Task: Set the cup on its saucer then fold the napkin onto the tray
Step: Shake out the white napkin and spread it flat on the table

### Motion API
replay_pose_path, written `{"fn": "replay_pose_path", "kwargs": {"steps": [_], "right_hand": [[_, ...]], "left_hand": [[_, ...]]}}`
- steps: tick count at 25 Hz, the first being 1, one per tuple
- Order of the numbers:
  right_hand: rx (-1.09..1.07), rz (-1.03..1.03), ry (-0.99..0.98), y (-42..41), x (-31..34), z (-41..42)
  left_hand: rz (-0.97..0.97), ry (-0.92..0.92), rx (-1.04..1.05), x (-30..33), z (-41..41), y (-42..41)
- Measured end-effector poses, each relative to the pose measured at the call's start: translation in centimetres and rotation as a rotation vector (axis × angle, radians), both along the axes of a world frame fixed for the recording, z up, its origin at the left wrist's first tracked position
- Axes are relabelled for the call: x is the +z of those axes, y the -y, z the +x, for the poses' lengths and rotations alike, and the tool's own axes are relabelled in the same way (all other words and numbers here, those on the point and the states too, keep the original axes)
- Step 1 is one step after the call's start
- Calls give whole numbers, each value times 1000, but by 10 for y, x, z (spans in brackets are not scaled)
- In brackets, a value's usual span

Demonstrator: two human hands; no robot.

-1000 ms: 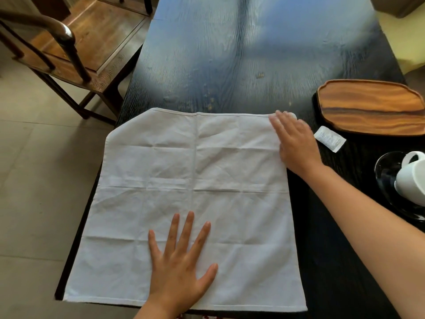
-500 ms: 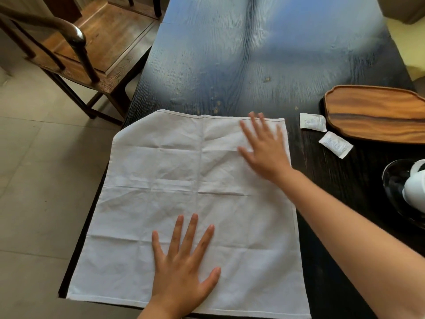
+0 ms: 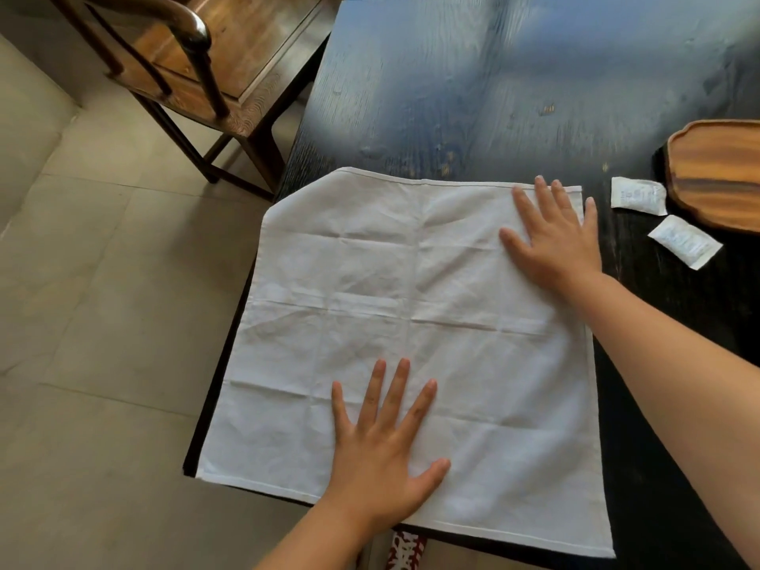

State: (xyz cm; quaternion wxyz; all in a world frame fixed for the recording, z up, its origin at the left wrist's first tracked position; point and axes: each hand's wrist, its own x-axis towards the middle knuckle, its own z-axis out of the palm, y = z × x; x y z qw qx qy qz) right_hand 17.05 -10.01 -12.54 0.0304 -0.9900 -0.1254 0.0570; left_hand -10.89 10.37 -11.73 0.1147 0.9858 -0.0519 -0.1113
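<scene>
A white cloth napkin (image 3: 370,306) lies spread flat over the near left corner of the dark table (image 3: 473,96); its far left corner droops over the table's edge. My left hand (image 3: 382,458) rests flat on the napkin near its front edge, fingers apart. My right hand (image 3: 551,236) lies flat on the napkin's far right corner, fingers spread and holding nothing. The wooden tray (image 3: 715,174) sits at the right edge of the view, partly cut off. The cup and saucer are out of view.
Two small white sachets (image 3: 637,193) (image 3: 684,240) lie on the table between the napkin and the tray. A wooden chair (image 3: 197,72) stands to the left of the table on a tiled floor (image 3: 103,322).
My right hand slid across the napkin's far part and now rests at its far right corner. The view swung left, so the cup and saucer left the frame. My left hand stayed put.
</scene>
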Motion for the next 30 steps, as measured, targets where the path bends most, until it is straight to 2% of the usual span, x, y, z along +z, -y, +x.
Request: {"fn": "replay_pose_path", "kwargs": {"steps": [4, 7, 10, 11, 14, 17, 19, 22, 24, 27, 28, 29, 30], "right_hand": [[-3, -7, 17, 2, 1, 1], [10, -6, 29, 1, 1, 1], [20, -7, 30, 1, -1, 2], [22, -8, 34, 2, -3, 2], [15, 2, 32, 3, -7, 4], [10, -3, 32, 4, -6, 4], [9, -11, 30, 3, -6, 3], [3, -13, 28, 2, -5, 3], [1, -12, 28, 1, -5, 2], [-1, -14, 22, 2, -4, 3], [-1, -16, 19, 1, -4, 3], [-2, -18, 18, 1, -3, 3], [-5, -19, 17, 1, -3, 3]], "left_hand": [[-80, 81, -105, 11, 39, -10], [-113, 191, -126, 23, 111, -27], [2, 262, -99, 31, 198, -65], [49, 220, -75, 33, 228, -82], [115, -55, -38, 41, 293, -116], [185, -113, 22, 47, 322, -124], [117, -175, 21, 50, 331, -124], [-100, -288, -57, 61, 341, -131], [-66, -179, -75, 68, 348, -146], [104, 304, 92, 57, 341, -161], [85, 422, 157, 51, 331, -154], [33, 468, 157, 43, 320, -143], [11, 430, 101, 33, 309, -131]]}}
